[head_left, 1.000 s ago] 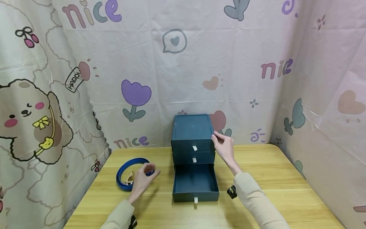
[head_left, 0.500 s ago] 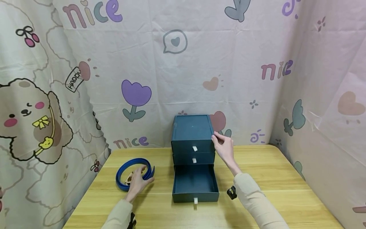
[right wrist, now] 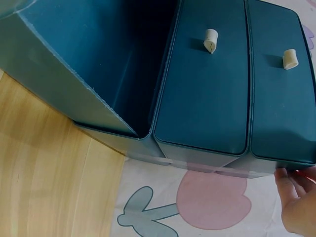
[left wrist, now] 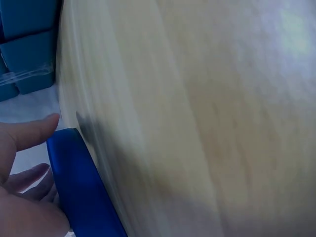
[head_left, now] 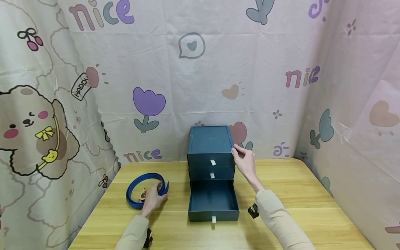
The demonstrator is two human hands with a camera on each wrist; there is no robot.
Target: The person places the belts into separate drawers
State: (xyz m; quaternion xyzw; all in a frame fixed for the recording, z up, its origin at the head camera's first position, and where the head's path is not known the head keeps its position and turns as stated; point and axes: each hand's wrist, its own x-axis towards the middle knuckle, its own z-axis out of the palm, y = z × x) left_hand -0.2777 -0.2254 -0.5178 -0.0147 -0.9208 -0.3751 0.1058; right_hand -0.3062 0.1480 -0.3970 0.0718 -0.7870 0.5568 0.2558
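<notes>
A blue belt (head_left: 133,199) lies coiled on its edge on the table, with a gold-coloured buckle (head_left: 142,194) inside the coil. My left hand (head_left: 151,200) reaches over its right side, fingers inside the loop and thumb outside. From the left wrist, the fingertips partly disappear behind the belt (left wrist: 79,182). A dark teal drawer box (head_left: 210,140) stands at the table's back; its bottom drawer (head_left: 214,201) is pulled out and its upper two drawers are in. The fingertips of my right hand (head_left: 246,161) touch the box's upper right side, as the right hand (right wrist: 299,200) also shows.
White pull tabs (head_left: 213,162) sit on the drawer fronts. The pale wood table (head_left: 281,208) carries the box and the belt. A patterned cloth (head_left: 206,86) hangs right behind the box and along both sides.
My left hand has moved onto the belt's right side and its thumb and fingers have drawn slightly closer. The belt, the drawer box and my right hand have stayed in place.
</notes>
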